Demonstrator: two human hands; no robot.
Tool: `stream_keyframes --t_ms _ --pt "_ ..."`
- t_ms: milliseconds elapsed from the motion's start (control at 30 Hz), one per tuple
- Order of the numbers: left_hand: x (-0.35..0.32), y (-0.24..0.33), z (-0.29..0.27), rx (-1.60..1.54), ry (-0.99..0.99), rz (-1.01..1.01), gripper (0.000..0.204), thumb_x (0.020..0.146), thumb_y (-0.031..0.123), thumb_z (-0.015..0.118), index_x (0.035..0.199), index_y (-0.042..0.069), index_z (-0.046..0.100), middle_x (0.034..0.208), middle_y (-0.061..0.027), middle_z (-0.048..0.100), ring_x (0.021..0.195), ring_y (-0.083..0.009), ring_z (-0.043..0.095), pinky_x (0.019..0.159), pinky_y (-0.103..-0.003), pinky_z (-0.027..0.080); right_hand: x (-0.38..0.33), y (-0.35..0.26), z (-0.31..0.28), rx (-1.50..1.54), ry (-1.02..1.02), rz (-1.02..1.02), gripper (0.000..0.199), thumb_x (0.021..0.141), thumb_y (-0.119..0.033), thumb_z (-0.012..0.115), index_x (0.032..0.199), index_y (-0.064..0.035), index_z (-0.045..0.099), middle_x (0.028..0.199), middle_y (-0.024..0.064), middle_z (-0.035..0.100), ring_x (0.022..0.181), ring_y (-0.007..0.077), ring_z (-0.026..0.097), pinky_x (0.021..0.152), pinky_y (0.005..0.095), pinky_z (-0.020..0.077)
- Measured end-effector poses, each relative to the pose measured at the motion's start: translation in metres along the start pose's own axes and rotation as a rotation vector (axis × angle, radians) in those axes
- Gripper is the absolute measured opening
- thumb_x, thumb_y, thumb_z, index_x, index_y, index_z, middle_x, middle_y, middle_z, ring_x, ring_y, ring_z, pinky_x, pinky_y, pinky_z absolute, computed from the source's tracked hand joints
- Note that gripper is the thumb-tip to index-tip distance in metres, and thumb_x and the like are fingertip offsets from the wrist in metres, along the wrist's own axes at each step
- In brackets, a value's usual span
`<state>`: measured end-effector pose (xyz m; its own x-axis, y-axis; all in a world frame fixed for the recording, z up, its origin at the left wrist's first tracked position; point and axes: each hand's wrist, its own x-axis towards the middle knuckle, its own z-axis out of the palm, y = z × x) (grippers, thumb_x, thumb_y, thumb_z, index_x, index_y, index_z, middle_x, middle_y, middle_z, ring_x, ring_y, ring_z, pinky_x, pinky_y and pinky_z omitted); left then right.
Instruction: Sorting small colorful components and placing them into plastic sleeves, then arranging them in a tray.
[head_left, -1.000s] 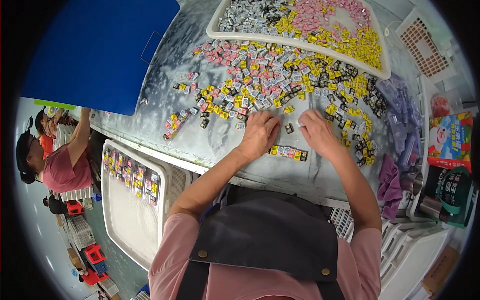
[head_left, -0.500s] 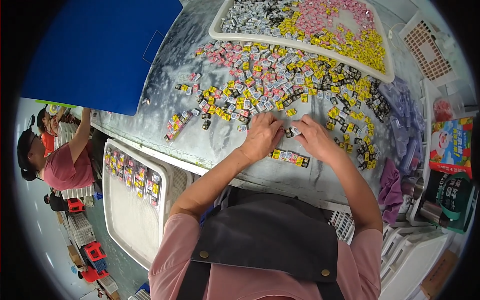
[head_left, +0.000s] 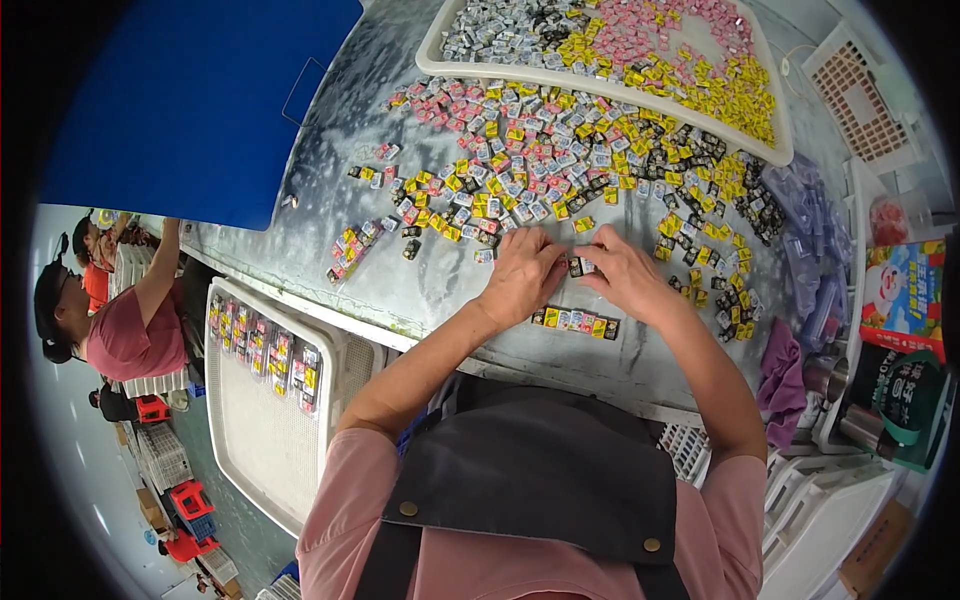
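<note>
Grey table [head_left: 430, 285] had a white tray [head_left: 470, 70] loaded with tiny packets [head_left: 700, 88]; right hand [head_left: 625, 277] pinched a pale packet [head_left: 587, 267], couldn't tell left hand's [head_left: 520, 272] grip. Lower tray [head_left: 262, 440] held clear packs [head_left: 278, 355].

Above the middle of the bench's [head_left: 420, 285] front edge, the gap between the left hand [head_left: 522, 272] and the right hand [head_left: 622, 272] is narrower than a second ago. The right hand is further left, bringing its pale packet [head_left: 588, 267] up beside a black packet [head_left: 575, 267]. That black one, earlier lying free, now sits between both hands' fingertips.
</note>
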<state>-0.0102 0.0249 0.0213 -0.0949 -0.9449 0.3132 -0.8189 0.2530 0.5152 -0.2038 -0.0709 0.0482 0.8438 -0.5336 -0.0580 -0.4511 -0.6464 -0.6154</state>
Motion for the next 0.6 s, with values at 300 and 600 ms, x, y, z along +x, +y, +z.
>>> stream_keyframes --t_ms 300,600 --pt "0.0 0.001 -0.005 -0.024 0.002 -0.031 0.028 0.082 0.01 0.075 0.108 0.002 0.068 0.102 -0.0123 0.059 0.099 -0.0308 0.056 0.089 -0.041 0.04 0.005 0.006 0.004 0.114 0.071 -0.003 0.028 0.085 -0.011 0.074 0.108 0.0009 0.064 0.104 0.0134 0.056 0.083 0.0312 0.066 0.077 0.0415 0.0539" --pt "-0.028 0.028 -0.009 -0.104 -0.091 0.036 0.029 0.079 0.01 0.077 0.107 0.003 0.069 0.096 -0.01 0.059 0.092 -0.027 0.056 0.088 -0.04 0.039 -0.045 -0.028 0.026 -0.024 0.131 0.032 0.032 0.084 -0.008 0.074 0.112 -0.0018 0.061 0.105 0.0132 0.056 0.086 0.0343 0.066 0.075 0.0439 0.0544"
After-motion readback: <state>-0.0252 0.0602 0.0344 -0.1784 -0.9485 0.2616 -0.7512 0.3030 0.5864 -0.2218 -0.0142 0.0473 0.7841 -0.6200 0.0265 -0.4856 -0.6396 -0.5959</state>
